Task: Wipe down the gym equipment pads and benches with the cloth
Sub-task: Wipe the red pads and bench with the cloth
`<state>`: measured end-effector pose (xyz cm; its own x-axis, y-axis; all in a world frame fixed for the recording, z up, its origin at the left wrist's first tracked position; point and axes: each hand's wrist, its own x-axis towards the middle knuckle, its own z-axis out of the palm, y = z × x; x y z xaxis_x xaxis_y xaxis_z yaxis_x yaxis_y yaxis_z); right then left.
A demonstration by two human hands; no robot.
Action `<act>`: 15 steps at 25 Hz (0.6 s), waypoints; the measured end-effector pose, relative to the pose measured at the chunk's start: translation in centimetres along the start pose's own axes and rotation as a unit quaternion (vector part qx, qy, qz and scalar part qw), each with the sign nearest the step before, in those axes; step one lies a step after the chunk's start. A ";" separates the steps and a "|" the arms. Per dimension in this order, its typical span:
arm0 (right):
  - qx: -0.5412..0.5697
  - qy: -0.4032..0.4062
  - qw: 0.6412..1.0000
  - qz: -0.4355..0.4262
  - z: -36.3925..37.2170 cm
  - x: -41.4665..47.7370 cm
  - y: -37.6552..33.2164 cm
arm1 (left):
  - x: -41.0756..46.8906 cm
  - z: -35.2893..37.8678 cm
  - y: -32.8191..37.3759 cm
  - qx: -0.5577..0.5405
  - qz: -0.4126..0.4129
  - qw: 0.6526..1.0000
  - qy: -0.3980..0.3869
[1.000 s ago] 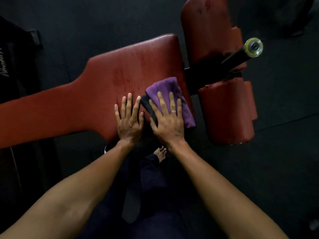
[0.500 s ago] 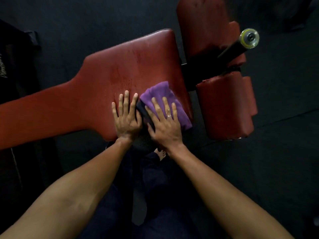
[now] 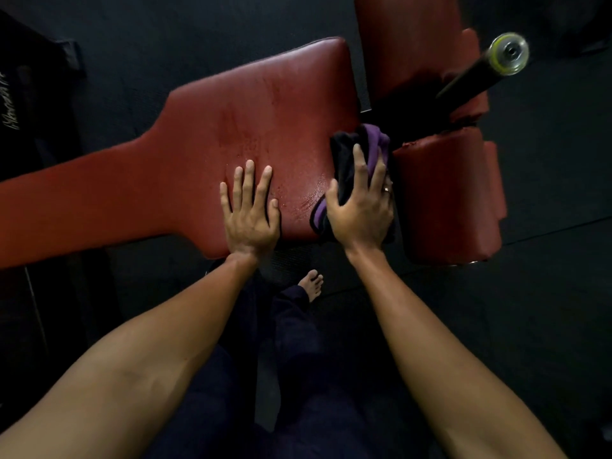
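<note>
This is a gym. A long padded bench (image 3: 258, 127) in worn red vinyl, narrow at one end and wide at the other, stands beside two red roller pads (image 3: 443, 193) and a black bar (image 3: 470, 81) with a clear, yellow-rimmed end cap (image 3: 508, 54). Dark matting covers the floor (image 3: 546, 293)

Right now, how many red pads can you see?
3: the bench pad under the left hand, an upper roller pad at top right, a lower roller pad right of the cloth. Red pieces behind them may be more pads.
</note>
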<state>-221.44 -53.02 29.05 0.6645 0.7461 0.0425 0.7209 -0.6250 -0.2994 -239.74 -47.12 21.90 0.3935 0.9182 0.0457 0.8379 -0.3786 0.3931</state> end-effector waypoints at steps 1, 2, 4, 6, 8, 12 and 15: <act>0.012 0.006 1.000 -0.005 -0.1 -1.4 0.9 | 0.0 0.0 -0.1 -0.002 0.000 1.000 0.002; 0.023 0.010 1.000 -0.003 -0.4 -2.6 1.7 | -0.1 0.0 -0.1 -0.003 0.002 1.000 0.002; 0.021 0.018 1.000 0.008 -0.2 -3.4 1.8 | -0.1 0.0 0.0 0.003 0.004 1.000 0.003; -0.016 0.035 0.999 0.024 0.7 -3.6 -0.6 | 0.0 0.1 -0.1 0.004 0.007 1.000 0.005; -0.031 0.014 0.999 -0.030 1.9 -5.2 -3.1 | 0.1 0.4 -0.3 0.001 0.011 1.000 0.012; -0.036 -0.038 0.972 -0.230 3.2 -6.7 -2.0 | 0.0 0.3 -0.4 0.009 0.015 1.000 0.025; -0.069 -0.027 0.964 -0.255 1.5 -2.8 -0.1 | -0.1 -0.1 0.1 -0.006 0.000 1.000 0.007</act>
<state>-223.66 -54.70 27.56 0.2089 0.9728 0.1005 0.9728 -0.1962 -0.1231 -239.78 -47.24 22.01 0.3890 0.9194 0.0580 0.8331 -0.3779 0.4040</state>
